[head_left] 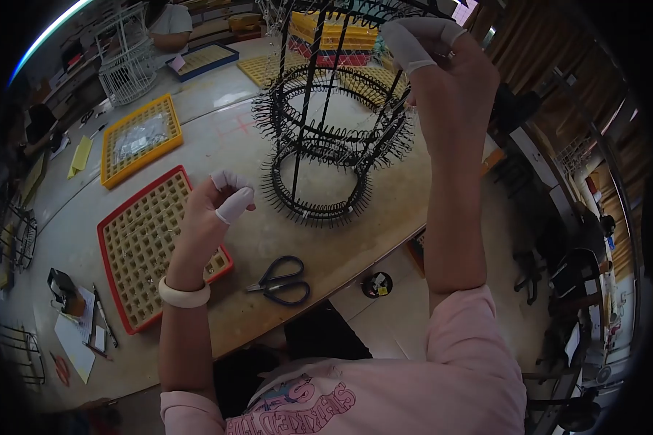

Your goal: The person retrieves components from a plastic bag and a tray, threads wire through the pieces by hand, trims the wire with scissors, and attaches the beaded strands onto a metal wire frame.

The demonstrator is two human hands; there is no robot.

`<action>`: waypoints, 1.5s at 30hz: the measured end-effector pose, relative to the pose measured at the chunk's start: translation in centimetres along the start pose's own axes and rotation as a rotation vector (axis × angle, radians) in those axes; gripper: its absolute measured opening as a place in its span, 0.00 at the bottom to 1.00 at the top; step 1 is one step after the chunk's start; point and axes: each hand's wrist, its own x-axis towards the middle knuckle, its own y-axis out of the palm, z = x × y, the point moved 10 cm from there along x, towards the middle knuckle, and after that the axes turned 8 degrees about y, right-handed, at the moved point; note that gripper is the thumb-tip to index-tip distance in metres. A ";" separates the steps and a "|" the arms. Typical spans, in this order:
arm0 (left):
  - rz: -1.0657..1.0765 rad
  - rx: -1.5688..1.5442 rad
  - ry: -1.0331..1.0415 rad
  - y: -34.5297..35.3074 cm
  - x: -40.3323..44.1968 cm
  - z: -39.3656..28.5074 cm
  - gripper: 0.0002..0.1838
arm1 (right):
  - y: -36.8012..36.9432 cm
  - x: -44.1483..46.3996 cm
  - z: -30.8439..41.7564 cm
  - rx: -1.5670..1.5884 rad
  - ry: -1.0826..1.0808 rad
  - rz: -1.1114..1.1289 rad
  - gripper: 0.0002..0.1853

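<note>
My right hand (446, 72) is raised at the upper ring of a black wire rack (315, 210), white covers on its thumb and finger. Its fingers are closed together; whatever they grip is too small to make out. Thin silvery chains hang from hooks on the rack's rings. My left hand (214, 206), also with white finger covers, is curled in a pinch above the edge of a red-rimmed tray (116, 279) of small square compartments. Anything between those fingertips is hidden. Black-handled scissors (279, 281) lie on the table right of the tray.
A yellow tray (110, 170) holding clear plastic bags lies beyond the red one. Farther back are a white wire rack (127, 72), a blue tray (207, 59) and stacked yellow trays (334, 32). Another person (170, 27) sits across the table. Paper (76, 337) and pens lie at left.
</note>
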 end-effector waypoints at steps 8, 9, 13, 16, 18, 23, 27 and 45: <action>-0.177 0.093 0.032 -1.3 2.7 0.8 0.06 | -2.5 0.4 2.9 -0.150 -0.277 -0.148 0.13; -0.222 0.080 -0.005 -1.8 3.2 1.4 0.07 | -2.8 1.7 2.3 -0.141 -0.260 -0.123 0.13; -0.302 0.170 -0.008 -2.6 5.2 1.7 0.10 | -3.8 7.7 -0.3 -0.121 -0.192 -0.040 0.13; -0.358 0.198 -0.017 -3.0 6.4 2.0 0.11 | -2.1 8.5 -0.2 -0.113 -0.155 -0.002 0.13; -0.344 0.197 -0.002 -3.1 7.2 2.2 0.11 | -1.2 8.9 0.0 -0.109 -0.129 0.024 0.14; -0.330 0.220 -0.017 -2.8 6.8 2.1 0.11 | -0.6 8.9 0.2 -0.096 -0.060 0.089 0.15; -0.299 0.170 0.010 -1.8 4.3 1.5 0.10 | -2.6 10.4 -1.6 -0.095 0.018 0.138 0.15; -0.374 0.358 0.245 1.3 -0.9 -2.6 0.06 | -3.4 7.3 0.2 -0.195 -0.226 0.148 0.18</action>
